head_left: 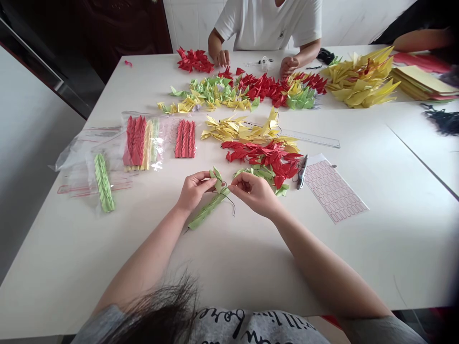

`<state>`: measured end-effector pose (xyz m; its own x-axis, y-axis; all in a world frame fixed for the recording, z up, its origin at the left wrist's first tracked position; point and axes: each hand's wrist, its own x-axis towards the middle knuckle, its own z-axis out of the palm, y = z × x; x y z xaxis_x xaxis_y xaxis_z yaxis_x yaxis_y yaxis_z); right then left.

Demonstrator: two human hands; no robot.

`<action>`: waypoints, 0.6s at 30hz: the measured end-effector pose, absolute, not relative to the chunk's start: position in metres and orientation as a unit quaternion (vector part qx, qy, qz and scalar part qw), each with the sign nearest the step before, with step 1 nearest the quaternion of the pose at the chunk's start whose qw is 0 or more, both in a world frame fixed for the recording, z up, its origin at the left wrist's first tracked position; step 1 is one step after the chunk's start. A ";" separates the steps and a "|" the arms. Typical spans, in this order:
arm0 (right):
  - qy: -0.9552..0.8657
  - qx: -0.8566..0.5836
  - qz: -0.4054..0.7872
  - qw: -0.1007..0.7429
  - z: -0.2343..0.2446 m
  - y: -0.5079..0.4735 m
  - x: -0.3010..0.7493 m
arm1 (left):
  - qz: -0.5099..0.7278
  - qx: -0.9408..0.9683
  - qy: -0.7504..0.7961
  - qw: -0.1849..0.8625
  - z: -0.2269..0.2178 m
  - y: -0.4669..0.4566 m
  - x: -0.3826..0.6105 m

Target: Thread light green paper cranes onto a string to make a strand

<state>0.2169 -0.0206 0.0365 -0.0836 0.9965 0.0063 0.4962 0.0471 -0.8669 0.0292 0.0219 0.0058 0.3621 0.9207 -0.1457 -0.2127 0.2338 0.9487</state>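
My left hand (pixel 196 190) is closed on a small folded green paper piece (pixel 217 179), pinched between thumb and fingers. Across from it, my right hand (pixel 255 192) has its thumb and fingertips pressed together at a thin dark string (pixel 231 203); the string loops down between the hands. Below them a green stack of folded paper (pixel 206 212) lies slanted on the table, a bit of string showing at its lower end. Just behind my right hand are loose green folded pieces (pixel 263 173), partly covered by it, and a heap of red folded paper cranes (pixel 263 155).
Yellow folded paper (pixel 244 129) lies beyond the red heap. A pen (pixel 303 172), label sheet (pixel 333 191) and clear ruler (pixel 311 138) are at right. Plastic bags (pixel 86 153) with folded stacks lie left. A person in a white shirt (pixel 268 24) sits opposite behind more paper pieces.
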 end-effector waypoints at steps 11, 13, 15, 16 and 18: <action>-0.685 -0.544 0.330 0.355 0.004 -0.032 0.185 | 0.399 0.373 0.374 0.750 0.005 0.022 0.032; -0.697 -0.512 0.337 0.372 0.012 -0.032 0.191 | 0.404 0.390 0.377 0.737 0.006 0.022 0.032; -0.699 -0.493 0.304 0.419 0.025 -0.030 0.200 | 0.398 0.415 0.395 0.716 0.007 0.022 0.031; -0.698 -0.484 0.285 0.444 0.031 -0.030 0.205 | 0.386 0.433 0.407 0.705 0.007 0.022 0.031; -0.695 -0.474 0.253 0.479 0.040 -0.028 0.213 | 0.353 0.473 0.421 0.689 0.009 0.020 0.031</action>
<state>0.2130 -0.0281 0.0405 -0.0930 0.9000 0.4259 0.4160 0.4237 -0.8046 0.0313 0.0196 0.0088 0.3966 0.8846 -0.2454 -0.0880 0.3028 0.9490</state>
